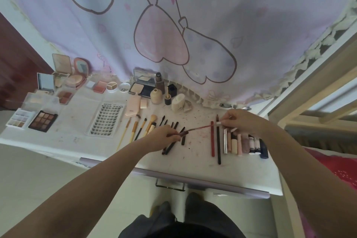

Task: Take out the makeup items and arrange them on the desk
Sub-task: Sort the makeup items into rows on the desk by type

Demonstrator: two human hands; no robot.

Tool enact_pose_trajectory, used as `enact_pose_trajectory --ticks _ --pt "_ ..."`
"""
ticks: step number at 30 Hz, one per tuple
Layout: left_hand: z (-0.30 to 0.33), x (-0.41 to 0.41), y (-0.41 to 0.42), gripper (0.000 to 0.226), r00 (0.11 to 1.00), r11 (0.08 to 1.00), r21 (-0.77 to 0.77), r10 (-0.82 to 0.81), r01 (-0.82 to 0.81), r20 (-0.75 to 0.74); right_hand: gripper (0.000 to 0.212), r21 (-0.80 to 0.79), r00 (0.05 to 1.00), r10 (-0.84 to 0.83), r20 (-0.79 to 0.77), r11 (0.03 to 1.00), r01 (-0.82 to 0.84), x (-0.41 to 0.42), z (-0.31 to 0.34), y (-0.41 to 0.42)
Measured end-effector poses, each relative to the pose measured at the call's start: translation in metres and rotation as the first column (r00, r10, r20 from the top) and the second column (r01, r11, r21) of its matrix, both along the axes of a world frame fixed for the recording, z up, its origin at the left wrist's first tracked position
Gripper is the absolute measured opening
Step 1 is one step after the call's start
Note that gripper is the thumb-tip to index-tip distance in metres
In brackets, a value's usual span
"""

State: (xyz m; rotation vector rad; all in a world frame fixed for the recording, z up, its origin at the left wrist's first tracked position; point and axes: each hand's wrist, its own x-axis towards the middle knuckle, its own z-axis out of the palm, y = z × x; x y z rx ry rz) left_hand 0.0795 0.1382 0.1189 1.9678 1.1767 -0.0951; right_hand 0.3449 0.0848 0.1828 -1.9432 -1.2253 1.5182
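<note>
- Our left hand [164, 135] grips a dark red lip gloss tube [183, 133] just above the desk [193, 162], fingers curled round it.
- Our right hand [238, 120] pinches the pale cap [218, 122] of the wand [201, 127], whose thin red stem runs back toward the tube's mouth.
- Below the wand lie a red pencil [212, 141] and a black pencil [218, 141], side by side.
- Just right of them, a row of small tubes and bottles [245, 145] lies close together.
- Left of our left hand, makeup brushes [139, 127] fan out, with dark pencils [170, 147] partly under the hand.
- Further left sit a false lash tray [106, 120] and a brown eyeshadow palette [43, 121].
- Along the curtain [173, 25] stand open compacts [63, 75], blush pans [100, 86] and foundation bottles [156, 95].
</note>
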Motion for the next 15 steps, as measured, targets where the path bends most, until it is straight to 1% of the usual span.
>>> enact_pose_trajectory --ticks 3,4,6,8,11,12,13,15 --pt "-0.004 0.001 0.006 0.024 0.992 0.991 -0.037 0.126 -0.127 -0.011 0.005 -0.021 0.969 -0.218 -0.117 0.976 0.217 0.014 -0.007 -0.006" --pt "-0.005 0.004 0.006 0.025 0.987 0.986 -0.044 0.161 -0.162 -0.017 0.009 -0.052 0.943 -0.287 -0.169 0.958 0.283 0.015 -0.013 -0.01" --pt "-0.008 0.019 0.002 0.027 0.986 0.986 -0.035 0.163 -0.164 -0.041 0.018 -0.117 0.892 -0.378 -0.248 0.926 0.36 0.008 -0.028 -0.018" --pt "-0.012 0.041 -0.009 0.028 0.988 0.989 -0.025 0.147 -0.148 -0.046 0.021 -0.161 0.859 -0.451 -0.243 0.892 0.423 -0.009 -0.042 -0.026" --pt "-0.027 0.068 -0.024 0.026 0.971 0.972 0.008 0.235 -0.235 -0.034 0.02 -0.226 0.805 -0.555 -0.21 0.828 0.512 -0.043 -0.063 -0.034" --pt "-0.032 0.073 -0.028 0.026 0.964 0.964 0.056 0.261 -0.258 -0.046 0.02 -0.218 0.824 -0.546 -0.154 0.832 0.51 -0.053 -0.071 -0.037" --pt "-0.036 0.076 -0.03 0.026 0.962 0.959 0.136 0.26 -0.248 -0.082 0.018 -0.188 0.864 -0.498 -0.07 0.858 0.479 -0.061 -0.077 -0.039" --pt "-0.041 0.077 -0.03 0.027 0.957 0.938 0.309 0.223 -0.158 -0.186 0.01 -0.095 0.923 -0.375 0.09 0.919 0.383 -0.075 -0.085 -0.04"
